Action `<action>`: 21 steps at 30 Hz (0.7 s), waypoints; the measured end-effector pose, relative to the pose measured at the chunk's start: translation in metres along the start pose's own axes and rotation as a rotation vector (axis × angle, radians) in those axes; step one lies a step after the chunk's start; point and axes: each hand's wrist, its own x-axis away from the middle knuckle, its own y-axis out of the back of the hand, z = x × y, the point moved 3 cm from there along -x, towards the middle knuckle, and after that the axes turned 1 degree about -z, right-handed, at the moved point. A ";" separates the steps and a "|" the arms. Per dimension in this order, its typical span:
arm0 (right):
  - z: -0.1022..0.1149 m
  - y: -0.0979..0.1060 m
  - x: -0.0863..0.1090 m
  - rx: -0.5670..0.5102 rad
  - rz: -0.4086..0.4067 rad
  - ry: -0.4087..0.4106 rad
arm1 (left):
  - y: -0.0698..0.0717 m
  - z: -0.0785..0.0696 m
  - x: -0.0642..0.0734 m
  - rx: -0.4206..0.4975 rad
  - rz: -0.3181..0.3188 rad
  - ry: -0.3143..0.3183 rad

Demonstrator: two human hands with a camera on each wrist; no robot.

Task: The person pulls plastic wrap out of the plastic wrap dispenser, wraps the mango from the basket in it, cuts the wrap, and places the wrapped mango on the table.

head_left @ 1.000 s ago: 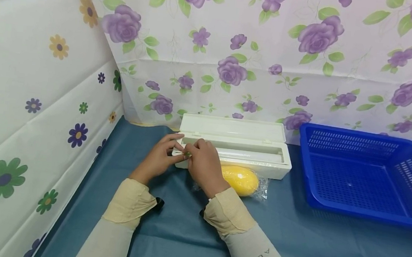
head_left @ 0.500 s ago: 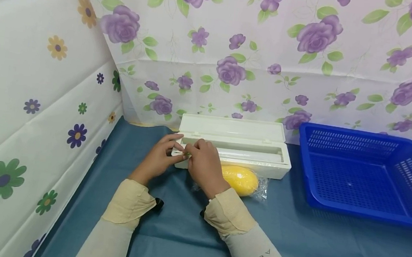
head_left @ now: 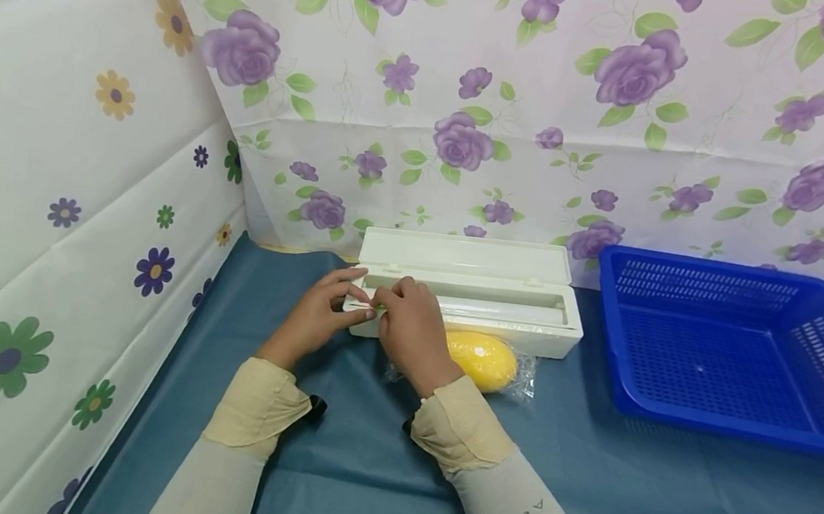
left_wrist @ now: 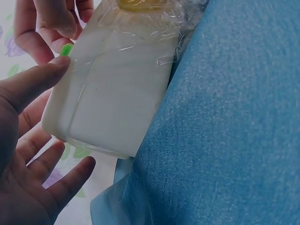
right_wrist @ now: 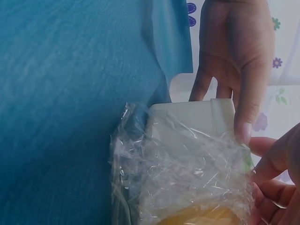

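A white cling film dispenser [head_left: 509,339] lies across the table with its lid raised at the back and a roll of film [head_left: 500,310] inside. My left hand [head_left: 319,314] holds its left end, thumb on the front edge and the other fingers spread behind, as the left wrist view shows. Beside that thumb, my right hand [head_left: 414,328] pinches a small green slide cutter [left_wrist: 66,49] on the front edge, mostly covered by the fingers. Against the dispenser's front lies a yellow oblong fruit or vegetable [head_left: 484,362] under crinkled clear film [right_wrist: 187,159], partly hidden by my right hand.
To the right stands a blue plastic basket [head_left: 711,427] with slotted walls. A blue-green cloth [head_left: 358,486] covers the table. Flowered sheets [head_left: 420,182] hang close behind the dispenser and along the left side.
My right hand has shifted very slightly to the right along the dispenser's front edge. The left hand, the dispenser and the yellow oblong thing stay where they were.
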 end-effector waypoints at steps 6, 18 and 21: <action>-0.002 0.002 0.000 -0.044 -0.003 -0.006 | 0.001 -0.001 0.000 0.009 0.008 0.016; -0.003 0.000 0.000 -0.094 -0.018 -0.007 | 0.003 0.003 -0.001 0.018 0.020 0.020; -0.003 -0.001 0.000 -0.096 -0.015 -0.008 | 0.004 0.004 0.000 0.011 0.018 0.021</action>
